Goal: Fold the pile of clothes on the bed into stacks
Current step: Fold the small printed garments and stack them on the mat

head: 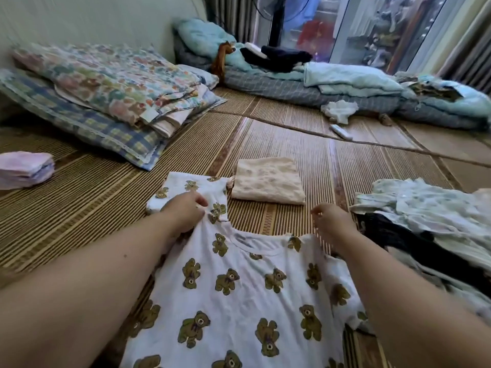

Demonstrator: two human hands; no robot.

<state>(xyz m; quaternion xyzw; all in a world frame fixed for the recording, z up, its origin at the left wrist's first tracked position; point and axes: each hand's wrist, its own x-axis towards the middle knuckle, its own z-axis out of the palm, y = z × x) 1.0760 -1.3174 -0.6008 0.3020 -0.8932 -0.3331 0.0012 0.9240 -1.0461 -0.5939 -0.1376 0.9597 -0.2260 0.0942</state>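
Woven mat [305, 155] covers the bed, with a wall and glass door behind. At far left sits a small pink folded stack [25, 168], and beyond it lie pillows [106, 94]. The left hand [186, 211] has its fingers curled, pinching the bear shirt [239, 301] at its left shoulder, where the sleeve is turned up. The shirt lies spread flat on the mat in front of the person. Just past its collar rests a folded beige cloth [268, 185]. The right hand [332, 221] is at the shirt's right shoulder with fingers bent; I cannot tell whether they hold the fabric. To the right lies the unfolded pile [425, 216], pale green and black. Farther back are a remote [341, 132] and a blue quilt [372, 83].
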